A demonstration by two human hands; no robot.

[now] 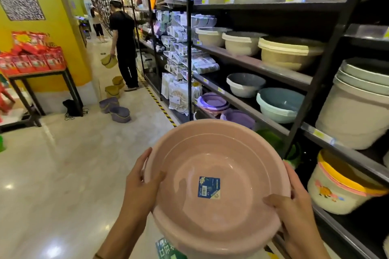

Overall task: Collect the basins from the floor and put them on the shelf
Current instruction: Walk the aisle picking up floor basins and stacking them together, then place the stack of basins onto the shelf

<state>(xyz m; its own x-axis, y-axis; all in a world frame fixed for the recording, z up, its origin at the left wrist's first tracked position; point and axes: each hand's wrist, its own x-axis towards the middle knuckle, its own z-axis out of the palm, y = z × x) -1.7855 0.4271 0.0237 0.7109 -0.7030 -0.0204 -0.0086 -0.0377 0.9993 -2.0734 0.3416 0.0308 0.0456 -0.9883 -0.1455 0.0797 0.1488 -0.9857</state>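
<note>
I hold a stack of pink basins (210,164) tilted toward me, low in the middle of the view, a blue label stuck inside the top one. My left hand (141,183) grips the left rim, thumb inside. My right hand (294,206) grips the right rim, thumb lying on the inner wall. To the right runs the black shelf (252,67) with beige, grey, teal and purple basins on its boards. More purple basins (120,113) and olive ones (112,91) sit on the floor farther down the aisle.
A person in black (124,44) stands at the shelf ahead, holding an olive basin. A table with red packages (31,57) stands at the left by the yellow wall. Yellow-black tape (160,105) marks the floor along the shelf. White tubs (353,120) fill the right bays.
</note>
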